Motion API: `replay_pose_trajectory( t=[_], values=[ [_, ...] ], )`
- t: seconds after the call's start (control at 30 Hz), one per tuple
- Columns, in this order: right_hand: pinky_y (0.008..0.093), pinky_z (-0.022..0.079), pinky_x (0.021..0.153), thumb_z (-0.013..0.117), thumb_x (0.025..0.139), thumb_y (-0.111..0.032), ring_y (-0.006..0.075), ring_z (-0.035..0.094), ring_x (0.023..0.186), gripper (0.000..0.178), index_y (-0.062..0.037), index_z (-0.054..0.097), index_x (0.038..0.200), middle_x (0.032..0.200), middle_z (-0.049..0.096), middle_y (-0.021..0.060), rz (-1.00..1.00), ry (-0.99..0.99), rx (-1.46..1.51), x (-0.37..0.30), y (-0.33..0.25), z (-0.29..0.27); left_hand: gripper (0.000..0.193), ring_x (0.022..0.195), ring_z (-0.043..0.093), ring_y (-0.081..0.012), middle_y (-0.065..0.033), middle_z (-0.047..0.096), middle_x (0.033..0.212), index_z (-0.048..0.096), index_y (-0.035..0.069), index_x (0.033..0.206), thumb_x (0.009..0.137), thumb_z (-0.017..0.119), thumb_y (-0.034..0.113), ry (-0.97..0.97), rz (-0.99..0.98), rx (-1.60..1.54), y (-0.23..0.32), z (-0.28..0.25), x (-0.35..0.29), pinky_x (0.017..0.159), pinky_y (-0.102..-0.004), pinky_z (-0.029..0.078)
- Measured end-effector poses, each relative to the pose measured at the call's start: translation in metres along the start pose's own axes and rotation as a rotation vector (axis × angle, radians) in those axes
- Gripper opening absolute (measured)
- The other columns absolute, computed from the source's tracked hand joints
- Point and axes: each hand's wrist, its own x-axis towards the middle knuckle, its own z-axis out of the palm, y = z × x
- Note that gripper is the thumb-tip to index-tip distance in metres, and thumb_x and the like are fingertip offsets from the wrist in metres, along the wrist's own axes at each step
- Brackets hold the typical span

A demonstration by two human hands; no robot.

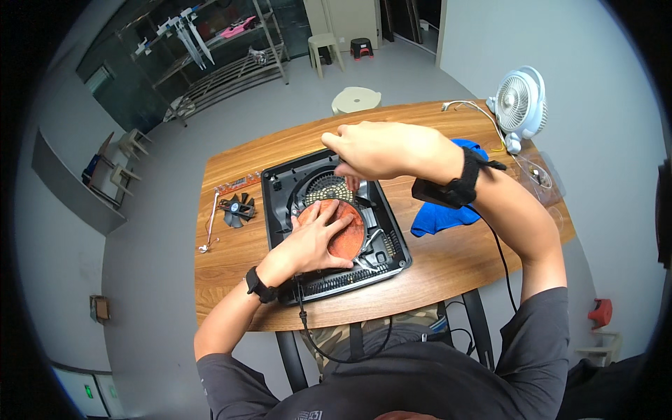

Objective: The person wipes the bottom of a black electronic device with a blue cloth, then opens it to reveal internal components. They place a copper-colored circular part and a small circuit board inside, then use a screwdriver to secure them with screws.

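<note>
An opened black appliance housing, like the base of an induction cooker, lies on the wooden table in front of me. Inside it sits a round copper-red coil disc, with pale wires at its near right edge. My left hand rests on the disc, fingers spread and pressing flat. Over the far right part of the housing is my right hand, its fingers curled together. Whatever they may hold is hidden behind the hand. Just below it shows a round vent grille in the housing.
Left of the housing lie a small black fan, an orange circuit strip and a thin wire lead. A blue cloth lies under my right forearm. At the far right are a white desk fan and clear plastic packaging.
</note>
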Motion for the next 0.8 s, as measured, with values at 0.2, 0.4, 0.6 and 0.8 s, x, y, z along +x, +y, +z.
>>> replay_pose_trajectory(
  t=[0.2, 0.4, 0.6, 0.8],
  values=[
    [0.0525, 0.057, 0.078, 0.057, 0.102, -0.038, 0.0448, 0.07, 0.087, 0.043, 0.0049, 0.059, 0.105, 0.09, 0.07, 0.027, 0.175, -0.009, -0.029, 0.005, -0.01, 0.003, 0.103, 0.153, 0.021, -0.0493, -0.0195, 0.024, 0.168, 0.043, 0.024, 0.156, 0.072, 0.082, 0.067, -0.021, -0.031, 0.054, 0.009, -0.008, -0.002, 0.11, -0.076, 0.033],
    [0.0503, 0.055, 0.085, 0.063, 0.098, -0.028, 0.0438, 0.067, 0.102, 0.036, 0.0013, 0.053, 0.117, 0.111, 0.063, 0.0233, -0.015, -0.076, 0.027, -0.004, -0.001, -0.003, 0.104, 0.153, 0.021, -0.0497, -0.019, 0.024, 0.168, 0.044, 0.023, 0.156, 0.071, 0.082, 0.069, -0.019, -0.032, 0.049, 0.008, -0.008, -0.003, 0.11, -0.0768, 0.032],
    [0.0539, 0.057, 0.074, 0.057, 0.103, -0.041, 0.0459, 0.07, 0.08, 0.044, 0.002, 0.064, 0.099, 0.079, 0.072, 0.0234, 0.068, 0.137, -0.016, 0.004, -0.007, 0.015, 0.105, 0.153, 0.021, -0.0499, -0.0191, 0.024, 0.167, 0.044, 0.022, 0.156, 0.071, 0.082, 0.07, -0.017, -0.034, 0.058, 0.007, -0.006, -0.002, 0.11, -0.078, 0.032],
    [0.0525, 0.056, 0.08, 0.058, 0.099, -0.026, 0.0457, 0.069, 0.092, 0.031, 0.0026, 0.056, 0.111, 0.097, 0.069, 0.0257, 0.163, 0.021, 0.007, -0.002, -0.013, 0.001, 0.106, 0.153, 0.021, -0.0493, -0.0192, 0.024, 0.167, 0.043, 0.021, 0.157, 0.071, 0.082, 0.07, -0.015, -0.036, 0.042, 0.007, -0.008, -0.003, 0.11, -0.0782, 0.032]
  ],
)
